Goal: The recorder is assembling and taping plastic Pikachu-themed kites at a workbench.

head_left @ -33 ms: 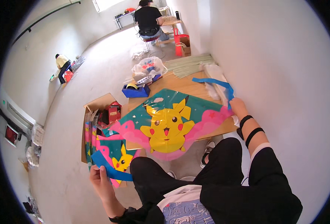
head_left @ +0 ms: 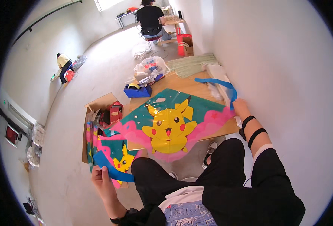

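A diamond-shaped kite in teal and pink, with a big yellow cartoon creature on it, lies flat over a wooden table. At its right corner my right hand is closed on a blue ribbon, which loops up and away to the left. Low on the left, my left hand pinches a second length of blue strip between thumb and fingers; it stretches to my left knee. Whether the two blue lengths join is not visible. Behind this strip shows another kite of the same print.
A blue tape dispenser stands at the table's far left, by a white plastic bag. Thin pale sticks lie at the far end. A cardboard box of packed kites sits left. Two people work farther off; a wall runs along my right.
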The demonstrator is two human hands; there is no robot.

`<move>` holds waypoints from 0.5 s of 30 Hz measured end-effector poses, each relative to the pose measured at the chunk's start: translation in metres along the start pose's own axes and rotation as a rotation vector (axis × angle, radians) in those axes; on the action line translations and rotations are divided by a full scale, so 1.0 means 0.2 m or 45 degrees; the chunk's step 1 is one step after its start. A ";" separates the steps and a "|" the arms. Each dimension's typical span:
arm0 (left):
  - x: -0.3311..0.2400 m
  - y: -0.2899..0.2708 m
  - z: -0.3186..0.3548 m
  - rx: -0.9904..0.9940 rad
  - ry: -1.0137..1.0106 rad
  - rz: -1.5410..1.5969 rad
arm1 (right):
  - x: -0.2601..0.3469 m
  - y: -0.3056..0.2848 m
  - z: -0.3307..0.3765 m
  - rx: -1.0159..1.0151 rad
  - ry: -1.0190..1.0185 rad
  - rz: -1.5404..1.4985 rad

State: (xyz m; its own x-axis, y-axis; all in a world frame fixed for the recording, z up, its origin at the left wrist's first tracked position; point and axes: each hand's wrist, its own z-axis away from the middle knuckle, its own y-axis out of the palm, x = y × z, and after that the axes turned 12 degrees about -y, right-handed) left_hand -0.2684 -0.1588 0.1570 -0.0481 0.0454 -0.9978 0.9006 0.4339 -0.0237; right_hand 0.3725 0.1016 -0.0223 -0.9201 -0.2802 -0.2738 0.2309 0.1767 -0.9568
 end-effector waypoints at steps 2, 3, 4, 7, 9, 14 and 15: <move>0.02 0.01 0.03 -0.067 -0.009 -0.037 | 0.07 -0.05 -0.04 0.173 0.098 0.018; 0.04 0.02 0.03 -0.073 -0.016 -0.008 | 0.09 -0.07 -0.05 0.173 0.071 0.016; 0.04 0.05 0.03 -0.091 -0.028 -0.008 | 0.08 -0.08 -0.04 0.081 0.093 0.018; 0.02 0.17 0.03 0.035 -0.025 -0.064 | 0.13 -0.14 -0.05 0.043 0.098 0.069; 0.05 0.15 0.02 0.092 0.019 -0.038 | 0.25 -0.27 -0.10 0.117 0.067 0.115; 0.03 0.33 0.04 0.229 -0.045 0.025 | 0.72 -0.73 -0.11 0.235 -0.562 -0.957; 0.03 0.37 0.05 0.307 -0.054 0.085 | 0.87 -0.87 -0.07 0.280 -0.650 -1.348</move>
State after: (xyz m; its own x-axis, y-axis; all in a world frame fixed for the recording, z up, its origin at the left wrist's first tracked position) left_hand -0.1987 -0.1352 0.1495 0.0287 0.0269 -0.9992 0.9785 0.2037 0.0336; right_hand 0.1680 0.0349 0.0974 -0.4654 -0.5406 0.7009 -0.4710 -0.5191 -0.7132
